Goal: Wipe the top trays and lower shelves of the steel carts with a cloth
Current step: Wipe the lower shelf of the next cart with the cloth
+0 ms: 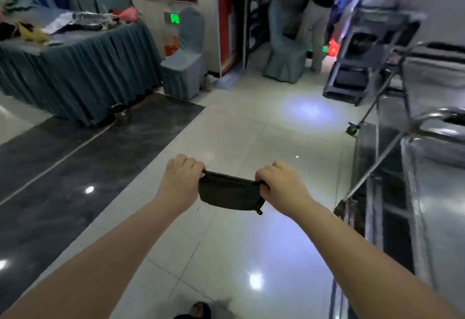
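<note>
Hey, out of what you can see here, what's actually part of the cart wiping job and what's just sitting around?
Part of the job: dark cloth, held stretched between left hand and right hand; steel cart on the right.
Just around: draped table with clutter on top; covered chair by the wall; dark stepped rack further back.

**Dining room surroundings**

A table [75,72] skirted in grey-blue fabric stands at left, cluttered on top. A covered chair [185,72] sits beside it under a green sign [175,18]. A second chair [284,57] stands beside a person [314,29].
</note>
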Demonstrator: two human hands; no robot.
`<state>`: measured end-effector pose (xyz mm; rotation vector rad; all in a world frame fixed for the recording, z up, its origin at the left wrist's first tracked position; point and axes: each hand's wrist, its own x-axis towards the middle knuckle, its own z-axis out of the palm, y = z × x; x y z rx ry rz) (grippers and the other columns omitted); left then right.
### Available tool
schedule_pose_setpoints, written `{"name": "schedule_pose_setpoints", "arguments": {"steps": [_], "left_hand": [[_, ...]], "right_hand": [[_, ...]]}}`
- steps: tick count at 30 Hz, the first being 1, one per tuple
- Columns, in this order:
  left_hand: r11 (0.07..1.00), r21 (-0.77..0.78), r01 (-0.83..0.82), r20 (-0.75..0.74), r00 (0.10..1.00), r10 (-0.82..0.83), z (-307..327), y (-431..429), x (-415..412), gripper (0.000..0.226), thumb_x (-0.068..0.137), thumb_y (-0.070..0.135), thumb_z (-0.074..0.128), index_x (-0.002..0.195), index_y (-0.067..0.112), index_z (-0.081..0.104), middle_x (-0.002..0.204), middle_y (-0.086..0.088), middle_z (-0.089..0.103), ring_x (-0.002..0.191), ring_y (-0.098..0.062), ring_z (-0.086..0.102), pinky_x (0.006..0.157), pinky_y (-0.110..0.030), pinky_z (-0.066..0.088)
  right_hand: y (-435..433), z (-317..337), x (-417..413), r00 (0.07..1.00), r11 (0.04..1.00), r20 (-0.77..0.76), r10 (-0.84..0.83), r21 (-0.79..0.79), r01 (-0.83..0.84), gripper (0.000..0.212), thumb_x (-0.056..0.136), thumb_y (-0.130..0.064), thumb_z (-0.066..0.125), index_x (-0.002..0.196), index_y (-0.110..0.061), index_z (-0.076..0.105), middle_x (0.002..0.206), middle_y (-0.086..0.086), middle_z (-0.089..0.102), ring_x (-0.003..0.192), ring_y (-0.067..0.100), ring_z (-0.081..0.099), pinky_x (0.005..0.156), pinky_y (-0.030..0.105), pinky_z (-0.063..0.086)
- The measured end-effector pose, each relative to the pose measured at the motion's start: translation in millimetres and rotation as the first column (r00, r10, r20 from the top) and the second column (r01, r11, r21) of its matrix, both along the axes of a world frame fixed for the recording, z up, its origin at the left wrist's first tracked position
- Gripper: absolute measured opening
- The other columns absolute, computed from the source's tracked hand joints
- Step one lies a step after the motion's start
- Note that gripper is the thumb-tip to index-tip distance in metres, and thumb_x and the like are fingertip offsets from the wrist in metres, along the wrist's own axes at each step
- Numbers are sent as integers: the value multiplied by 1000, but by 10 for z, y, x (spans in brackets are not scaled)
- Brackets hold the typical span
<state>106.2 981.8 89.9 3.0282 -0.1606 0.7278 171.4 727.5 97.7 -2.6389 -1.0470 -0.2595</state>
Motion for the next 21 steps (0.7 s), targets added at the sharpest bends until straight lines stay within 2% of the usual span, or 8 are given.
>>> {"name": "schedule_pose_setpoints", "arguments": {"steps": [2, 5, 9, 11, 13, 15, 21], "left_hand": [[991, -34, 129, -43, 991, -130, -74, -28, 576, 18, 86, 8, 50, 80, 9, 68, 74, -6, 64, 73, -34, 58, 63, -44, 47], [952, -47, 303, -79, 949, -306, -82, -280, 1309, 11, 80, 0, 65, 78, 10, 68, 70, -7, 63, 69, -34, 58, 59, -41, 44], [858, -30, 513, -143, 847, -511, 20, -886, 2113, 15, 72, 0, 74, 76, 12, 67, 69, -7, 60, 69, -34, 56, 57, -36, 34], [811, -29, 585, -164, 797, -581, 33, -1286, 2484, 10, 77, 4, 69, 79, 14, 67, 73, -8, 62, 74, -34, 56, 59, -38, 35], [766, -37, 642, -177, 750, -637, -1, -1723, 2814, 8, 83, 9, 63, 84, 15, 67, 80, -8, 63, 81, -35, 55, 63, -39, 34], [737, -61, 673, -180, 719, -672, -53, -2141, 3076, 8, 83, 8, 63, 86, 14, 68, 82, -8, 64, 84, -35, 55, 65, -38, 33], [628, -102, 771, -239, 594, -768, -283, -3075, 3561, 21, 71, -3, 65, 85, 12, 65, 83, -6, 64, 84, -34, 54, 67, -38, 36]], "right_hand": [[-97, -145, 204, 979, 982, -87, -186, -21, 185, 20, 79, -6, 54, 91, -13, 67, 83, 2, 64, 87, 26, 51, 72, 38, 41], [-312, -227, 364, 877, 896, -205, -434, 1, 444, 15, 84, -14, 54, 93, -21, 64, 82, -2, 60, 89, 20, 47, 71, 35, 42], [-704, -181, 539, 718, 733, -215, -662, 19, 680, 10, 83, -14, 56, 86, -19, 64, 77, 0, 59, 85, 21, 44, 70, 38, 41], [-968, -164, 649, 622, 628, -206, -755, 44, 777, 12, 85, -13, 56, 87, -18, 67, 82, 2, 61, 88, 23, 46, 75, 39, 42], [-1262, -181, 770, 527, 516, -218, -822, 111, 850, 14, 86, -12, 57, 92, -17, 68, 87, 0, 62, 93, 22, 47, 81, 39, 44], [-1552, -226, 889, 467, 442, -242, -850, 153, 884, 13, 87, -10, 57, 92, -17, 67, 90, -3, 62, 94, 21, 48, 84, 39, 44], [-2266, -472, 1121, 309, 239, -336, -890, 234, 942, 15, 84, -5, 58, 89, -18, 65, 88, -8, 57, 92, 18, 48, 79, 33, 40]]}}
